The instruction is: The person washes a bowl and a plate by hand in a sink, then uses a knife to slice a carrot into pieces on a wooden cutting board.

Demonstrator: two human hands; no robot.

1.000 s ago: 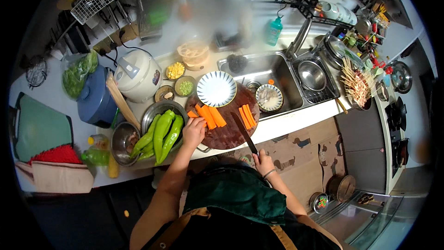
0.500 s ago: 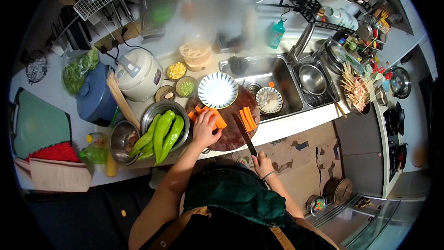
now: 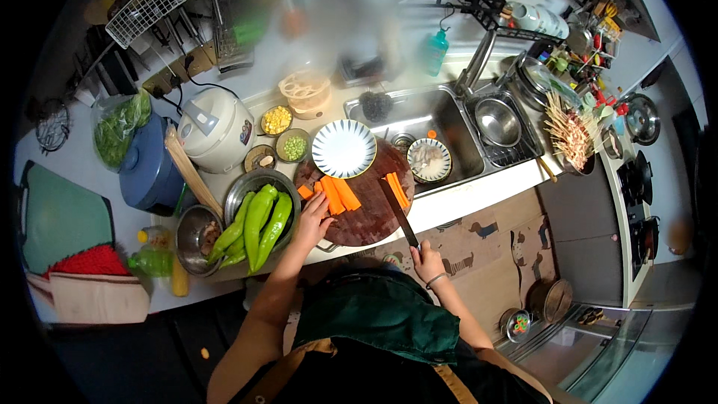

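My right hand (image 3: pixel 428 260) is closed around the handle of a knife (image 3: pixel 399 215). Its dark blade lies over the right side of a round, dark brown cutting board (image 3: pixel 364 229), along a small stack of carrot sticks (image 3: pixel 399 188). At the board's left side, my left hand (image 3: pixel 312 222) has its fingers stretched out, with the tips at the edge of some flat carrot slices (image 3: pixel 341 194). A smaller carrot piece (image 3: pixel 305 192) sits just beyond those fingers. On the far part of the board rests a white plate (image 3: pixel 344 148) with dark rim stripes.
Left of the board, long green peppers (image 3: pixel 258 224) fill a metal bowl (image 3: pixel 232 193). Small bowls of corn kernels (image 3: pixel 277 119) and chopped green pieces (image 3: pixel 295 145) stand behind. The sink (image 3: pixel 441 123) is to the right, a striped bowl (image 3: pixel 430 161) at its near edge.
My left hand has drawn back toward the left and nearer me, uncovering more of the carrot slices. My right hand still holds the knife beside the carrot sticks. The whole view has shifted slightly.
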